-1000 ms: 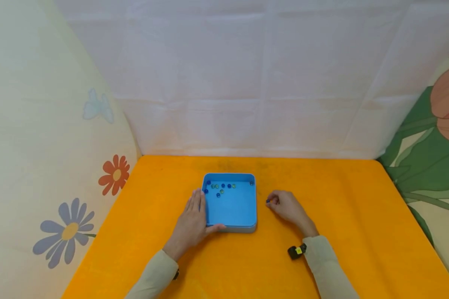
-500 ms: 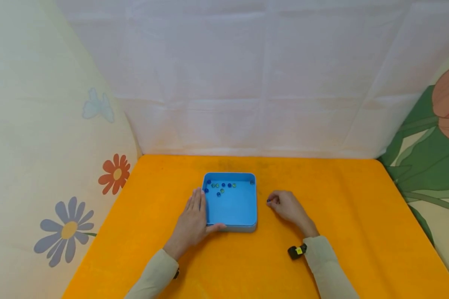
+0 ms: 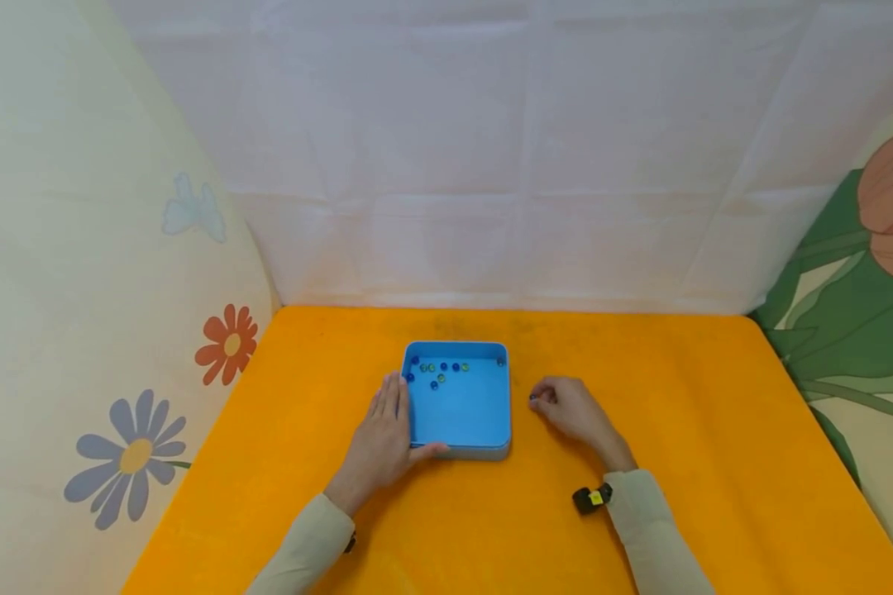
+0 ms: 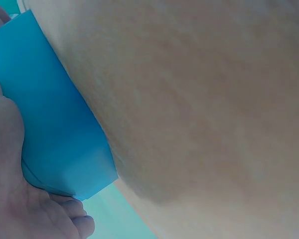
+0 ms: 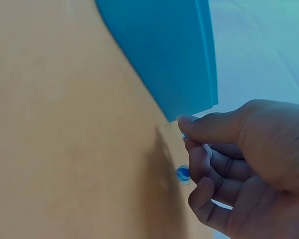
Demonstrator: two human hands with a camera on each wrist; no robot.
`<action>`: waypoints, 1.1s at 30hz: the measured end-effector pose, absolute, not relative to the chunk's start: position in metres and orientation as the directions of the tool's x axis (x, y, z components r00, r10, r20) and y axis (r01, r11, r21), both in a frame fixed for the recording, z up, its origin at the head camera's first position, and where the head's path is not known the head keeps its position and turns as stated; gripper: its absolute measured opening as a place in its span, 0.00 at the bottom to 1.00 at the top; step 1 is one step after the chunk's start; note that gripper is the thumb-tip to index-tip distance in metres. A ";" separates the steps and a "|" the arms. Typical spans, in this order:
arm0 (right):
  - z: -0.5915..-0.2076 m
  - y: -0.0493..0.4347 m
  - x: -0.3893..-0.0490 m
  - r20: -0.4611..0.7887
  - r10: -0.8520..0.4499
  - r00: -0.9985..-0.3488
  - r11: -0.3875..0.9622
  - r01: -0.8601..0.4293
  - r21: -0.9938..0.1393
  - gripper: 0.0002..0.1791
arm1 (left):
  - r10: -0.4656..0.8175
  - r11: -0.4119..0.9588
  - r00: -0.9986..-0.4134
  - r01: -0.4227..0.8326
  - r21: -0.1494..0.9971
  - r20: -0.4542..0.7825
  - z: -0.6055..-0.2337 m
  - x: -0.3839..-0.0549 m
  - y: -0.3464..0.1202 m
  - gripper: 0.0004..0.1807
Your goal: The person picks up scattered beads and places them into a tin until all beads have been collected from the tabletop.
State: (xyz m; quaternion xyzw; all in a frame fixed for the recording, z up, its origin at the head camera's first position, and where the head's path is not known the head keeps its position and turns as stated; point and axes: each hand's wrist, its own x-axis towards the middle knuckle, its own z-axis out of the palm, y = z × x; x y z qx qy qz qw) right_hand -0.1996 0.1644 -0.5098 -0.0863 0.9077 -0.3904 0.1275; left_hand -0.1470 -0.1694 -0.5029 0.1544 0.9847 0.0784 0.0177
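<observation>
A square light-blue box stands on the orange table with several blue and clear yellow-green marbles inside, mostly toward its far left. My left hand rests against the box's left side with straight fingers, its thumb along the near edge. To the right of the box, my right hand pinches thumb against forefinger, where a sliver of blue shows. A blue marble appears beside the other curled fingers in the right wrist view; whether they touch it I cannot tell. At the fingertips, the head view shows one dark blue marble.
The orange tabletop extends around the box and both hands. White cloth hangs behind it, with flower-printed cloth at either side. A black wrist device sits by the right cuff.
</observation>
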 end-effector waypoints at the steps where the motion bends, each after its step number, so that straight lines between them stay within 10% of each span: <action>1: -0.508 0.164 -0.200 -0.164 -0.255 -0.953 0.681 -0.056 -0.730 0.07 | 0.306 0.940 -0.952 0.301 0.162 -0.010 -0.502 -0.147 -0.169 0.72; 33: -0.476 0.148 -0.208 -0.081 -0.248 -0.965 0.655 -0.105 -0.748 0.11 | 0.313 0.935 -0.950 0.312 0.167 0.025 -0.505 -0.146 -0.169 0.69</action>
